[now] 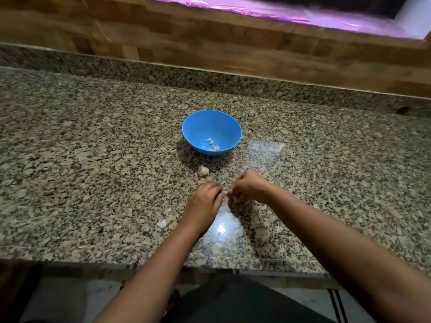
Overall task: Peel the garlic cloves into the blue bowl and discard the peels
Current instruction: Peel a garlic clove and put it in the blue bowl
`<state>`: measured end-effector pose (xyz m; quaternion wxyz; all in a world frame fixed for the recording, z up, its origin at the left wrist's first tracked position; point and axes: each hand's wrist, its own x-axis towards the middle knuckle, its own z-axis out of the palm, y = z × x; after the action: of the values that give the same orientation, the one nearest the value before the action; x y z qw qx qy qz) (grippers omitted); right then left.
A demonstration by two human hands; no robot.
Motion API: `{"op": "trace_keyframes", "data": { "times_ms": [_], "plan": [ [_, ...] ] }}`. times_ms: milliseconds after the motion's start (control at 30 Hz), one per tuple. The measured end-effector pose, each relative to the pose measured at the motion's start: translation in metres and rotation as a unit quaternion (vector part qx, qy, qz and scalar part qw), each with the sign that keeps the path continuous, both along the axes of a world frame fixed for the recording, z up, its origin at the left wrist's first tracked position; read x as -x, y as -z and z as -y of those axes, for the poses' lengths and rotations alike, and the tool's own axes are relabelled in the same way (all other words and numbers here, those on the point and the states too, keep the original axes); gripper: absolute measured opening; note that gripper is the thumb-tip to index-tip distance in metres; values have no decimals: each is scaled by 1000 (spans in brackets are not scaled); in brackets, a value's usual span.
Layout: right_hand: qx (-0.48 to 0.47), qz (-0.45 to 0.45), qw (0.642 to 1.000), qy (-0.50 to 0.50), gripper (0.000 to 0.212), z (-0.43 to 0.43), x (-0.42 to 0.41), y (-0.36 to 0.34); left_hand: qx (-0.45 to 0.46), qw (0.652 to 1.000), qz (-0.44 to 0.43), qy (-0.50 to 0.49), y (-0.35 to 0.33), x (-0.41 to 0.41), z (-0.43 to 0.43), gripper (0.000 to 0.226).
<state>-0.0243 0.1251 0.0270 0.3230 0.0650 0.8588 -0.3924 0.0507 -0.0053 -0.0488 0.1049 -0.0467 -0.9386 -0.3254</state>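
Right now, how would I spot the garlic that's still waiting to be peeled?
Find the blue bowl on the speckled stone counter. Just in front of it, between the bowl and the two hands, sits a whitish garlic piece. Unlike the greenish peeled cloves inside the bowl, it still wears its papery skin.

The table (93, 141) is made of speckled granite, polished to a gloss, with light reflected off it. The bowl (224, 127) is of smooth blue plastic with a dull sheen. The wall (163, 36) behind is faced with wood-look tiles. Papery skin is seen on the garlic (203, 170).
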Motion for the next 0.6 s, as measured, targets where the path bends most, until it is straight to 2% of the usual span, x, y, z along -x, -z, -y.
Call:
{"op": "trace_keyframes", "data": {
  "times_ms": [100,167,233,300,333,400,433,500,600],
  "plan": [
    [-77,-14,996,-31,9,16,7,-7,10,1000,3,1,0,0,-1,31],
    [-154,-48,982,-99,8,27,5,-13,11,1000,6,4,1,-1,-1,30],
    [-219,-114,954,-170,23,33,1,-16,5,1000,12,1,0,-1,-1,29],
    [-224,-144,944,-194,25,32,-3,-14,-15,1000,24,-6,-4,0,-2,29],
    [-179,-129,960,-172,20,27,-5,-9,-38,998,37,-15,-7,3,-2,29],
    [2,-32,998,-45,9,14,-17,-1,-97,991,92,-20,-17,6,-3,27],
    [108,24,994,22,8,9,-25,0,-121,986,118,-12,-22,6,-4,22],
    [266,84,953,119,15,0,-38,-1,-172,973,152,15,-30,5,-6,15],
    [364,104,910,170,22,-7,-48,-6,-218,961,164,35,-40,0,-7,19]
  ]
}}
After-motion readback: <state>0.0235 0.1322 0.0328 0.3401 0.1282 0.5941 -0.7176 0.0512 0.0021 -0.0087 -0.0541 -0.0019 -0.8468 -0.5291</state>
